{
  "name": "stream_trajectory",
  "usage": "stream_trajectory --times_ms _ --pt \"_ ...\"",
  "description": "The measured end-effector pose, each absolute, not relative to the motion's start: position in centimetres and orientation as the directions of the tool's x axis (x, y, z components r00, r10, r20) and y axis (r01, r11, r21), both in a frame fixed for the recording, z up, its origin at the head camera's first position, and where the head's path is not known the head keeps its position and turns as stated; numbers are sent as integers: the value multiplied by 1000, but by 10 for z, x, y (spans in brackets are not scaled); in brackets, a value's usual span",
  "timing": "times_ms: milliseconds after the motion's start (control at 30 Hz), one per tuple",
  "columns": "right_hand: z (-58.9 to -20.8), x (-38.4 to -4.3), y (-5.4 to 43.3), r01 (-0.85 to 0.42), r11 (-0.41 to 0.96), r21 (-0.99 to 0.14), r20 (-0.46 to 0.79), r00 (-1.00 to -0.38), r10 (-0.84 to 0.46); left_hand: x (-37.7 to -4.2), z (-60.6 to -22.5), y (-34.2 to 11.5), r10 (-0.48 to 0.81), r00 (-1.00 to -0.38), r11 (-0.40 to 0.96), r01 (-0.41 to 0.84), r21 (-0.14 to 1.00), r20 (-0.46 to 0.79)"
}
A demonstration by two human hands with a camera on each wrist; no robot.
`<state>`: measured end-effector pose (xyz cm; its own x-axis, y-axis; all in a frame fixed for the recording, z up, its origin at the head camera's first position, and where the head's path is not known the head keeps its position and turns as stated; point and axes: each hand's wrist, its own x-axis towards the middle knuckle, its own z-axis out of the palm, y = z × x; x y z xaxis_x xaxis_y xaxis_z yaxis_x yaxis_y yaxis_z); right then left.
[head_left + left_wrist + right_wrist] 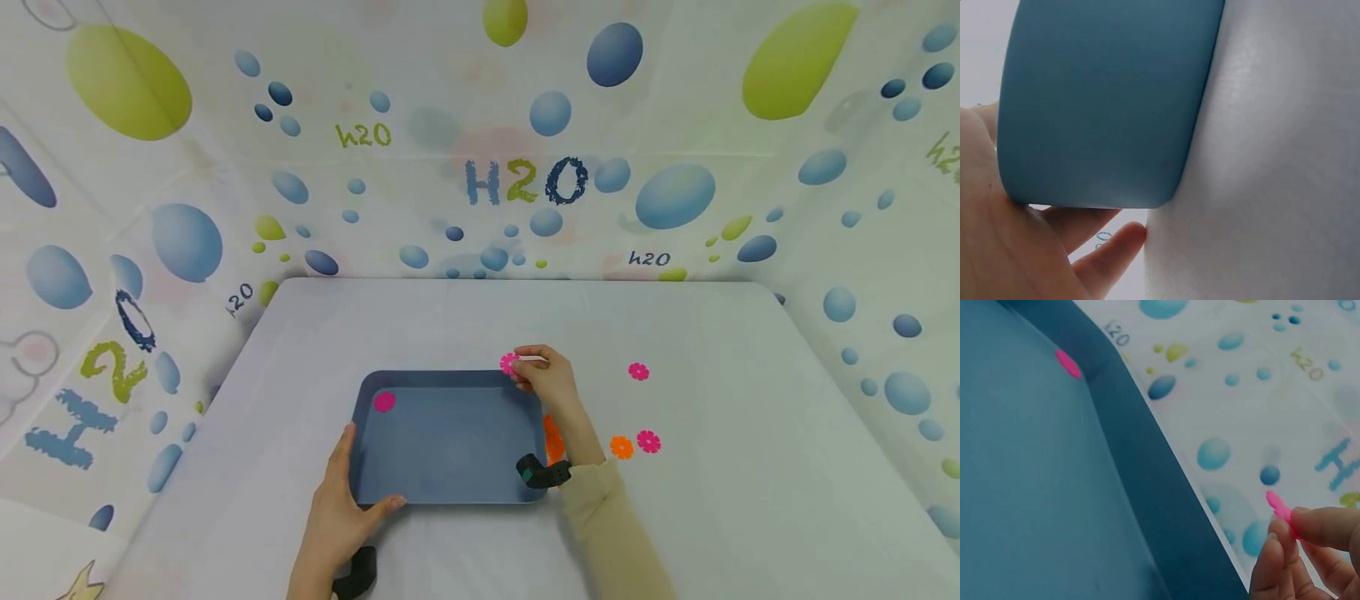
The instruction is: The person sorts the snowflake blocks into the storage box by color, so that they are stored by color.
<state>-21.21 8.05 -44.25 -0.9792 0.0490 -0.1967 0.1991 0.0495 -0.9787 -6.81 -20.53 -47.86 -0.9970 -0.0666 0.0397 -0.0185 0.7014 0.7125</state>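
Observation:
My left hand [337, 500] holds the blue-grey tray [450, 442] at its near left corner, the thumb at the front edge and the fingers along the left side. In the left wrist view, the tray's outer wall [1110, 112] fills much of the picture beside the palm. Between thumb and fingertips, my right hand [547, 379] pinches a pink flower-shaped disc [509, 363] above the tray's far right corner. That disc shows nearly edge-on in the right wrist view [1280, 509]. Another pink flower disc [385, 402] lies inside the tray, near its far left corner.
Right of the tray lie two pink flower discs [638, 372] and an orange one [622, 447]. More orange [553, 437] shows against the tray's right edge, partly behind the right forearm. A white cloth [712, 517] covers the table; a patterned curtain [450, 100] surrounds it.

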Motion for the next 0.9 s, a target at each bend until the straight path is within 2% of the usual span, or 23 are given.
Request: stream_trajectory --times_ms 133,433,700,900 --pt "-441 -215 53 188 21 -982 -185 -979 82 -67 -480 -206 -67 -997 699 -19 715 39" --pt "-446 -214 -5 233 -58 -971 -235 -971 38 -66 -480 -206 -68 -995 701 1 713 68" --pt "-458 -205 -38 258 -17 -966 -257 -966 -34 -67 -481 -207 -59 -994 698 28 716 96" --pt "-462 -203 -51 307 8 -952 -307 -951 -34 -67 -483 -207 -56 -990 704 52 709 129"
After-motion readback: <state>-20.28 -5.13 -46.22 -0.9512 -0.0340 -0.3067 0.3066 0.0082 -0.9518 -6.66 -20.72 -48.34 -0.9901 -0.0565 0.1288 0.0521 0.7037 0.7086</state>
